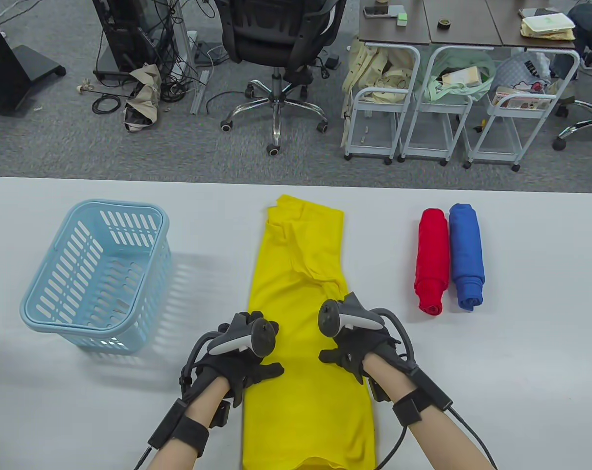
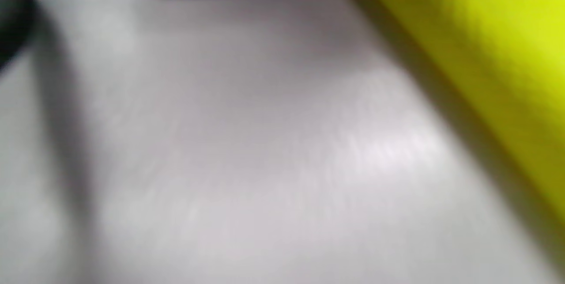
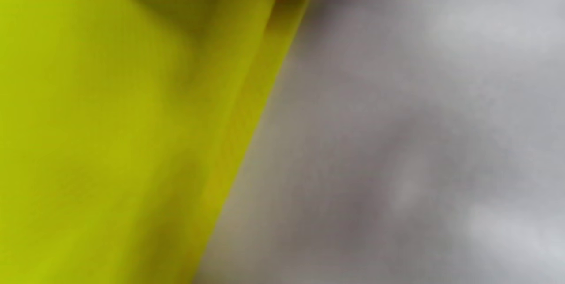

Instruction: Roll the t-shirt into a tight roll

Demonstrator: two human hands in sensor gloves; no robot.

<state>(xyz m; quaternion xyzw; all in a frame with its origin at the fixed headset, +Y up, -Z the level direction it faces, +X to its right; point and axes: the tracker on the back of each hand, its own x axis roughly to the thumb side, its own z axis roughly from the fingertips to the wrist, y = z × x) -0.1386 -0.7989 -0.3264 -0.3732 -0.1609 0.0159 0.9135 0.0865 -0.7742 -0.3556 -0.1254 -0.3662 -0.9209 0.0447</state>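
- The left hand point(image 1: 244, 360) lies on the left edge of the yellow t-shirt point(image 1: 303, 313), at about 6 o'clock of the table view; its thumb points over the cloth, but I cannot tell if the other fingers grip the edge or only rest.
- The right hand point(image 1: 357, 350) lies on the right edge of the same shirt, thumb pointing inward; its fingers are hidden under the tracker, so I cannot tell its grasp either.
- The t-shirt is folded into a long narrow strip, flat and not yet rolled, running from 12 o'clock to 6 o'clock in the middle of the table point(image 1: 521, 372).
- Both wrist views are blurred and show only yellow cloth point(image 2: 499, 54) point(image 3: 97, 134) beside the pale table surface.
- No writing can be read on the task's things.
- A red roll point(image 1: 432, 262) and a blue roll point(image 1: 466, 257) lie touching side by side at 3 o'clock of the shirt, apart from it.
- A light blue basket point(image 1: 97, 274) stands at 9 o'clock.
- Beyond the table there is grey carpet, an office chair point(image 1: 276, 49) at 12 o'clock, and white trolleys point(image 1: 452, 112) under brown desks at 1 o'clock.
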